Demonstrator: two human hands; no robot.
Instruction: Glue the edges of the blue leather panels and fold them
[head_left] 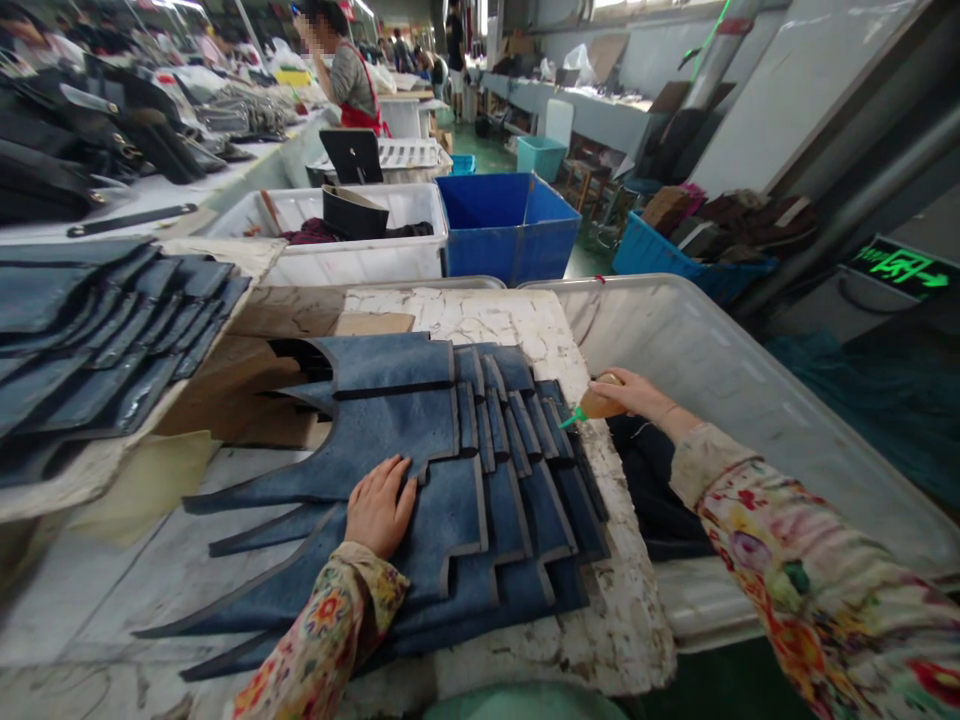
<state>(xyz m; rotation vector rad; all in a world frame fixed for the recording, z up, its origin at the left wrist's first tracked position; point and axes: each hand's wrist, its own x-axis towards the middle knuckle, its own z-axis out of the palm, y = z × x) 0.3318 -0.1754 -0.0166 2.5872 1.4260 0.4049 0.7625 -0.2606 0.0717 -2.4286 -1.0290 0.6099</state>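
Observation:
Dark blue leather-like pieces with dark edges lie fanned out in overlapping rows on a worn white board. My left hand rests flat on one of the pieces, left of the stepped edges, its fingers stretched out. In my right hand is a squeeze bottle of amber colour with a green nozzle. The bottle is tilted, and its nozzle points left toward the right-hand edges of the fanned pieces. Whether the tip touches a piece, I cannot tell.
More blue pieces overlap on a raised board at left. Right of my board stands a large white bin with dark material inside. A blue bin and another white bin are ahead. A person is beyond them.

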